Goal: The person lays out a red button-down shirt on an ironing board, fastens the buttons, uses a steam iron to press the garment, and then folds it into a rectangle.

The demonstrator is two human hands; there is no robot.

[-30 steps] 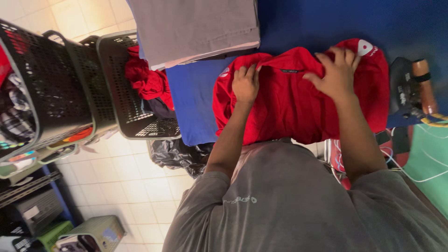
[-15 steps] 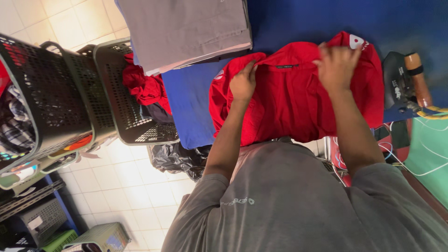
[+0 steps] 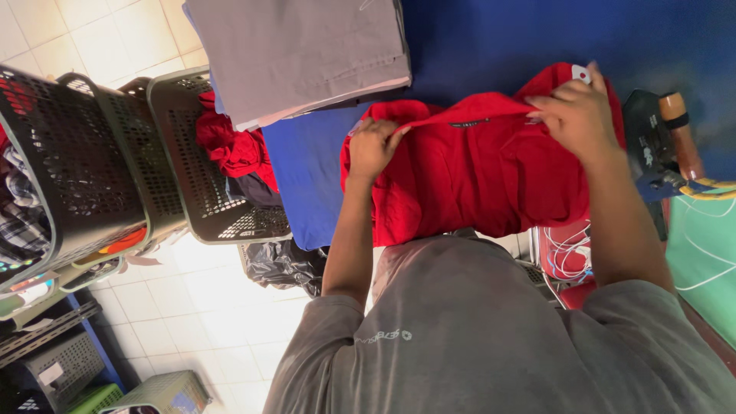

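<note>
A red shirt (image 3: pixel 475 184) lies on a table covered in blue cloth (image 3: pixel 307 169), right in front of my body. My left hand (image 3: pixel 376 146) pinches the shirt's upper edge near its left shoulder. My right hand (image 3: pixel 575 115) grips the same edge on the right, next to a small white label. Between the two hands the edge is pulled taut, with the dark collar tag showing in the middle. The lower part of the shirt hangs over the table's near edge against my grey T-shirt.
A stack of folded grey cloth (image 3: pixel 299 54) lies at the table's far left. On the tiled floor to the left stand black laundry baskets (image 3: pixel 77 169), one holding red clothes (image 3: pixel 234 149). A black iron (image 3: pixel 652 146) rests at the right, and a black bag (image 3: pixel 284 264) sits under the table.
Both hands lay flat on the red shirt earlier; now they pinch its upper edge and stretch it between them. The view has shifted slightly.
</note>
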